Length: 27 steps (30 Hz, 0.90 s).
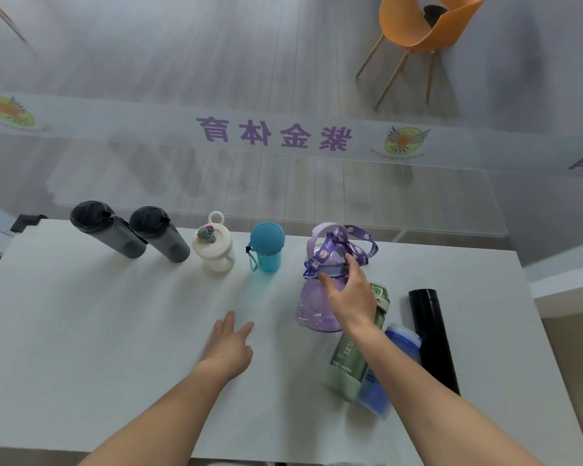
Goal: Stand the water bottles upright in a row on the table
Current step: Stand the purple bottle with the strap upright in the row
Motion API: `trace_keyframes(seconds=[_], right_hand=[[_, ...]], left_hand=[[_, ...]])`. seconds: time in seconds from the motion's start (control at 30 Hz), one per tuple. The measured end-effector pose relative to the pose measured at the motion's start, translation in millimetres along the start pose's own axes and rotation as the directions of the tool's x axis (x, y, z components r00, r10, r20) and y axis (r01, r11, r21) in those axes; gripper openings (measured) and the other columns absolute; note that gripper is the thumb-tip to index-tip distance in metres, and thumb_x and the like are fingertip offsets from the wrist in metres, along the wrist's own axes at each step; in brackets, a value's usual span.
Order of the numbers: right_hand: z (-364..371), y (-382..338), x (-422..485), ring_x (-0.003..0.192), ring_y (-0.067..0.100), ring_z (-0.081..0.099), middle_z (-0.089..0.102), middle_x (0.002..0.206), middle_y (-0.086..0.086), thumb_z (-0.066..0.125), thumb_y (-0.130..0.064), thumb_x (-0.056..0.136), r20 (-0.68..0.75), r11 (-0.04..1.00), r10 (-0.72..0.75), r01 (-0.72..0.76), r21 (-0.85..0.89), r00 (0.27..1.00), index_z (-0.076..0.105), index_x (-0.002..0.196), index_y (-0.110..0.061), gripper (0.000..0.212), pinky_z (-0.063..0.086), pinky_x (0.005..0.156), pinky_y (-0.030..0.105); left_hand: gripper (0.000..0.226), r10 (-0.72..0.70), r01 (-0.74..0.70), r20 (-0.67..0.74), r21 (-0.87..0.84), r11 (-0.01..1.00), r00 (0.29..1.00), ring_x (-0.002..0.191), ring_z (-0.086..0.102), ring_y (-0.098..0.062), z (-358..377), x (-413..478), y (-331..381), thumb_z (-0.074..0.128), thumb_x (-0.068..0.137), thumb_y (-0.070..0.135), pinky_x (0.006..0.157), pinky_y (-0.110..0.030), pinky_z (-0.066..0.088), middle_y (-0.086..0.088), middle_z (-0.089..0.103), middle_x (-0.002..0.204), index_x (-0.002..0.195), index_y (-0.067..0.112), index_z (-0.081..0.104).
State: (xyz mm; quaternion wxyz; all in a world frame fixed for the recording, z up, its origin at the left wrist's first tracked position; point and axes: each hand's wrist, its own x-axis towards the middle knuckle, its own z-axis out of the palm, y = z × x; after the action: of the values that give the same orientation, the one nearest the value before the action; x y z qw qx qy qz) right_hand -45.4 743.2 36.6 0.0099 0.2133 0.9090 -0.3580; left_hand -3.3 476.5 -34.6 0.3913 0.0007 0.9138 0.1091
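Along the far edge of the white table (81, 314) stand two dark grey bottles (108, 230) (160, 233), a cream bottle with a loop lid (214, 248) and a teal bottle (266, 250). To their right is a purple bottle (312, 311) with a patterned strap, upright. My right hand (349, 294) grips it around the neck. Lying on their sides at the right are a green bottle (350, 358), a blue bottle (381, 381) and a black flask (433, 338). My left hand (231, 344) rests flat on the table, fingers apart, holding nothing.
A glass wall with purple lettering (273, 132) runs just behind the table's far edge. An orange chair (421, 25) stands beyond it. A black bracket (26, 222) sits at the table's far left corner.
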Motion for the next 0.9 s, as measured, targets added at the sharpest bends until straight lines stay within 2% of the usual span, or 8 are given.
trace_keyframes(seconds=[0.13,0.2,0.3,0.43,0.57,0.67,0.77,0.9], right_hand=[[0,9,-4,0.105,0.020,0.063,0.067,0.113,-0.007,0.063,-0.041,0.097,-0.043,0.995,-0.092,0.091,-0.030,0.995,0.041,0.148,-0.031,0.057,0.055,0.077,0.037],[4,11,-8,0.111,0.018,0.058,0.065,0.122,-0.008,0.064,-0.045,0.095,0.065,0.982,-0.136,0.143,-0.120,0.989,0.040,0.149,-0.032,0.061,0.054,0.079,0.038],[18,9,-16,0.128,0.018,0.049,0.055,0.143,-0.006,0.064,-0.047,0.095,0.189,0.977,-0.135,0.162,-0.135,0.973,0.039,0.152,-0.028,0.065,0.051,0.098,0.040],[29,1,-18,0.124,0.021,0.057,0.059,0.140,-0.002,0.055,-0.037,0.100,0.223,0.988,-0.106,0.128,-0.087,0.969,0.049,0.146,-0.028,0.048,0.050,0.102,0.041],[30,-4,-17,0.113,0.024,0.063,0.069,0.123,0.002,0.050,-0.041,0.100,0.215,1.000,0.030,-0.029,-0.009,0.976,0.065,0.128,-0.023,0.037,0.050,0.097,0.039],[29,-9,-10,0.098,0.023,0.064,0.069,0.107,0.001,0.049,-0.063,0.096,0.226,0.985,0.156,-0.169,0.040,0.962,0.067,0.111,-0.020,0.049,0.052,0.087,0.039],[28,-15,2,0.098,0.025,0.063,0.065,0.110,0.003,0.050,-0.076,0.088,0.292,0.961,0.247,-0.273,0.048,0.924,0.060,0.116,-0.017,0.066,0.052,0.083,0.038],[31,-22,15,0.110,0.031,0.062,0.061,0.126,0.010,0.060,-0.081,0.078,0.330,0.941,0.315,-0.339,0.017,0.890,0.047,0.132,-0.010,0.089,0.051,0.087,0.039]], left_hand=[[0.065,-0.016,0.016,0.002,0.003,1.000,1.000,0.151,-0.006,-0.035,-1,-2,2,0.038,0.097,0.030,0.124,-0.042,0.008,-0.009,-0.014,0.166,0.157,0.037,0.014],[0.064,-0.007,0.007,-0.031,-0.003,1.000,1.000,0.151,0.003,-0.038,-4,-2,8,0.041,0.096,0.031,0.124,-0.041,0.011,-0.016,-0.003,0.165,0.156,0.033,0.020],[0.060,0.061,-0.084,-0.136,-0.165,0.983,0.989,0.140,0.035,-0.038,-9,2,25,0.046,0.089,0.029,0.117,-0.040,0.031,-0.019,0.033,0.153,0.147,0.017,0.041],[0.044,-0.011,-0.063,-0.189,-0.385,0.921,0.982,0.120,0.054,-0.037,-12,9,39,0.051,0.089,0.014,0.102,-0.038,0.043,-0.020,0.057,0.131,0.131,0.003,0.054],[0.057,0.016,-0.088,-0.174,-0.412,0.907,0.985,0.114,0.059,-0.039,-16,8,45,0.041,0.075,0.023,0.099,-0.039,0.047,-0.019,0.066,0.123,0.126,0.007,0.061],[0.053,0.020,-0.072,-0.134,-0.393,0.917,0.991,0.124,0.055,-0.036,-19,7,45,0.045,0.083,0.018,0.106,-0.036,0.043,-0.019,0.061,0.134,0.134,0.008,0.058],[0.052,0.023,-0.065,-0.112,-0.391,0.918,0.993,0.136,0.046,-0.031,-22,6,43,0.047,0.093,0.014,0.113,-0.033,0.034,-0.015,0.051,0.146,0.144,0.010,0.049],[0.052,-0.038,-0.054,-0.162,-0.528,0.848,0.986,0.133,0.050,-0.027,-31,5,45,0.046,0.097,0.016,0.111,-0.035,0.038,-0.012,0.050,0.147,0.149,0.011,0.041]])
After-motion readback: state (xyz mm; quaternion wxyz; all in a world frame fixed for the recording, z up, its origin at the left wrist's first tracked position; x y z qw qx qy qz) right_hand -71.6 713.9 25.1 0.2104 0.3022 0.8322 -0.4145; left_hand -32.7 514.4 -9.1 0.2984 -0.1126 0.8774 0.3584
